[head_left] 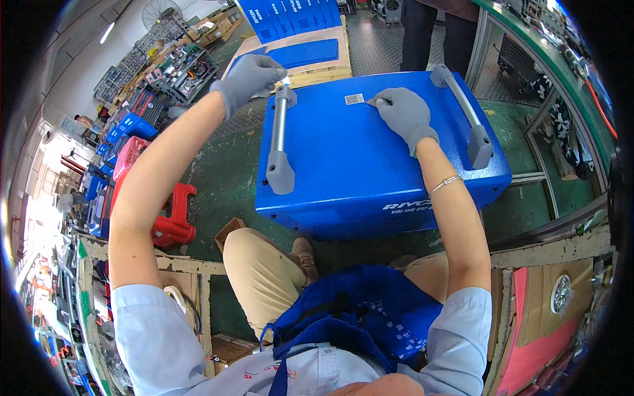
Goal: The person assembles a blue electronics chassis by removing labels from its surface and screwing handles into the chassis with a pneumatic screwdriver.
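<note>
Between the two gloved hands, a blue metal casing [370,158] with two grey handles is seen from above, standing on the green workshop floor [218,178] ahead of the person's knees. The left hand [249,77] is curled loosely at the far end of the left grey handle [280,142], though whether anything is gripped cannot be told. The right hand [404,112] is laid flat on the casing's top, fingers pressed just beside a small square label [354,99]. The right grey handle [465,112] runs just outside that hand. A red plastic stool [173,218] is seen well to the left of the left forearm, and stacked blue panels [290,18] lie beyond both hands
</note>
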